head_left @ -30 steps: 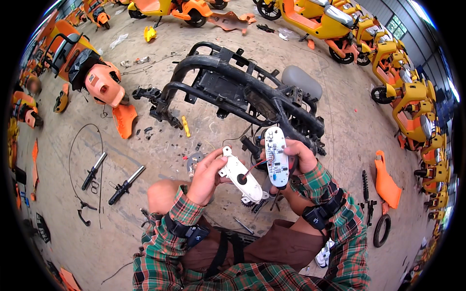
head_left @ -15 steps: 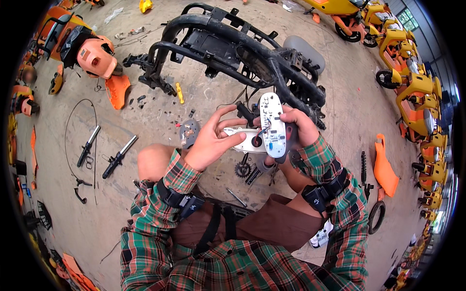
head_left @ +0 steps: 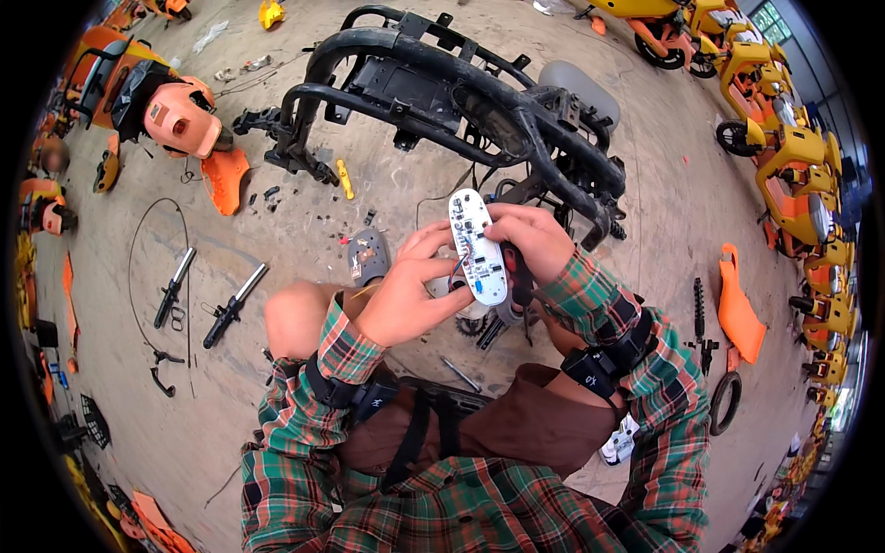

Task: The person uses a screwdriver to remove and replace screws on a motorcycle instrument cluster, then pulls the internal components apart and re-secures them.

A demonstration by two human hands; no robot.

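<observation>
In front of my knees, a long white oval circuit board faces up, small parts dotting its surface. My right hand grips its right edge, thumb on the board's face; a black and red object shows beneath that palm, its kind unclear. My left hand is closed around a white plastic housing, mostly hidden by fingers and board, with its fingertips against the board's left edge. Thin red and blue wires run at that edge.
A black scooter frame lies ahead on the concrete floor. Two fork tubes and a looped cable lie left, near an orange panel. A yellow-handled tool lies before the frame. Rows of yellow scooters line the right.
The board has shifted left and nearer to my left hand, and now covers most of the housing. My left fingers have closed in from a more spread pose.
</observation>
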